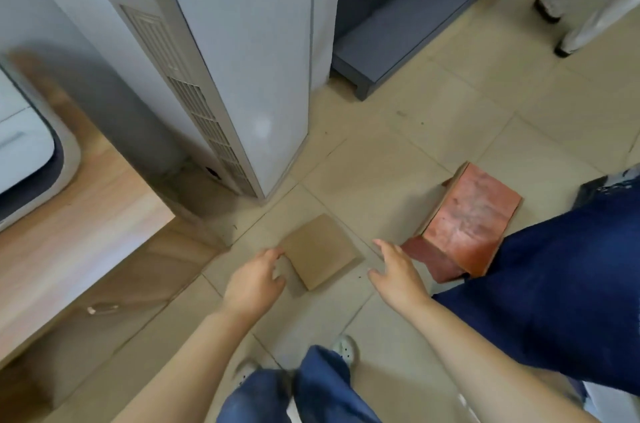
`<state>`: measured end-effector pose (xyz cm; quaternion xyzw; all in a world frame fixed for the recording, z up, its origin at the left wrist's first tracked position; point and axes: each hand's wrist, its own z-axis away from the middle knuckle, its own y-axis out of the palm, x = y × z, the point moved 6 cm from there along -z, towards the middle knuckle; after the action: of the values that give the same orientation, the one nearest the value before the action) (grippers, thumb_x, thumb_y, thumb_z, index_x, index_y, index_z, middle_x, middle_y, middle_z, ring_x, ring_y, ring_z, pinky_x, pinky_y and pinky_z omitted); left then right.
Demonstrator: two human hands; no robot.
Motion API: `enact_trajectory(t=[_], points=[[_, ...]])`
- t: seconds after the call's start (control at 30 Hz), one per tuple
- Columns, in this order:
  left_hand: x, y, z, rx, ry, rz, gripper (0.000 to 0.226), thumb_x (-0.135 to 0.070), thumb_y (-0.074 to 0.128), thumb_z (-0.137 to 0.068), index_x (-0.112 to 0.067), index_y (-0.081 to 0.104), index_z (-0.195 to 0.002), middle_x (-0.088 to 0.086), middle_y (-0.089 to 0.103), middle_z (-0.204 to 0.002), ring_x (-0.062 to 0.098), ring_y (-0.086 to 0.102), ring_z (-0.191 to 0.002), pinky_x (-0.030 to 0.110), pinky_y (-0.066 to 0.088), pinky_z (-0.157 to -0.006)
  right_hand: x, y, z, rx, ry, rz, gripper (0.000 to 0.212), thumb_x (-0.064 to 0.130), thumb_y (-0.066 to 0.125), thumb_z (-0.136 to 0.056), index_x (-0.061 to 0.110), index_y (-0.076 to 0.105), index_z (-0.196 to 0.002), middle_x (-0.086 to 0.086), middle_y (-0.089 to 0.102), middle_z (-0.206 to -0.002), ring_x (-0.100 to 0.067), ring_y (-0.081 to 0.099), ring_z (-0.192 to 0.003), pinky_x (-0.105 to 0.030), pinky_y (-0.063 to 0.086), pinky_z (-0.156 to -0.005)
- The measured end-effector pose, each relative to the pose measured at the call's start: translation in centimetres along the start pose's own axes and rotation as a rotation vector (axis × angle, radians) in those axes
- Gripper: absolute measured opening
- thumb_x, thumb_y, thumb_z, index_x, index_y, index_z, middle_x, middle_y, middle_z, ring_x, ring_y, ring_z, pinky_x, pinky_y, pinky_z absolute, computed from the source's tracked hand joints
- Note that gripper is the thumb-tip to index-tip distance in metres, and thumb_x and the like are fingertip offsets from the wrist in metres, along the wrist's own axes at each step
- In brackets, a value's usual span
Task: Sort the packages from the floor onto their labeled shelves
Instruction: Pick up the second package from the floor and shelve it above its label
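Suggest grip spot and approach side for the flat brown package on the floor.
The brown package lies flat on the tiles, thin. Probably pinch its two opposite side edges from above: left hand already at the left edge, right hand open, apart from the right.

A flat brown cardboard package (320, 251) lies on the beige tiled floor (433, 132), just before the near corner of a tall pale-grey cabinet unit (242, 42). A red rectangular box (464, 225) lies just right of it. The left hand (254, 279) touches the package's left edge; the right hand (398, 273) hovers between package and box. A grey low shelf base (391, 42) stands behind, right of the cabinet.
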<state>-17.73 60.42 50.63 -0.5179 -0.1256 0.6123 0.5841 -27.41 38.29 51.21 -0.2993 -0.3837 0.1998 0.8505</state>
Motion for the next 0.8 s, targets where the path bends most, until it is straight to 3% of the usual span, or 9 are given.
enact_trajectory(t=[0.2,0.43,0.67,0.8], points=[[4.1,7.9,-5.8,0.058,-0.129,0.084,0.049,-0.017,0.057,-0.084,-0.021,0.046,-0.132,0.001,0.056,-0.126,0.014,0.057,-0.108,0.025,0.043,-0.084,-5.1,3.8,-8.9,0.045,0.022,0.023,0.060,0.010,0.055,-0.088,0.014,0.030,-0.143,-0.009,0.037,-0.145,-0.022,0.035,-0.134,-0.027,0.027,-0.106],[12.7,19.3,-13.0,0.077,-0.277,0.236,0.050,-0.016,0.057,-0.084,-0.020,0.046,-0.133,0.000,0.054,-0.129,0.014,0.058,-0.105,0.018,0.036,-0.074,-12.9,12.5,-19.7,0.053,0.092,0.029,0.066,0.009,0.053,-0.088,0.017,0.023,-0.145,-0.006,0.037,-0.147,-0.022,0.040,-0.131,-0.036,0.035,-0.108],[21.2,31.6,-19.9,0.087,-0.403,0.362,0.059,-0.015,0.057,-0.083,-0.024,0.037,-0.138,0.001,0.050,-0.131,0.016,0.054,-0.110,0.023,0.040,-0.082,-20.5,22.7,-30.1,0.047,0.133,0.055,0.063,0.012,0.052,-0.085,0.020,0.028,-0.143,-0.004,0.040,-0.144,-0.023,0.043,-0.128,-0.039,0.039,-0.104],[24.7,38.4,-24.1,0.128,-0.462,0.417,0.067,-0.017,0.059,-0.081,-0.021,0.031,-0.141,0.005,0.045,-0.138,0.020,0.050,-0.118,0.033,0.044,-0.094,-24.5,28.3,-35.2,0.062,0.147,0.091,0.064,0.013,0.052,-0.085,0.018,0.026,-0.142,-0.007,0.039,-0.143,-0.025,0.040,-0.129,-0.042,0.039,-0.102]])
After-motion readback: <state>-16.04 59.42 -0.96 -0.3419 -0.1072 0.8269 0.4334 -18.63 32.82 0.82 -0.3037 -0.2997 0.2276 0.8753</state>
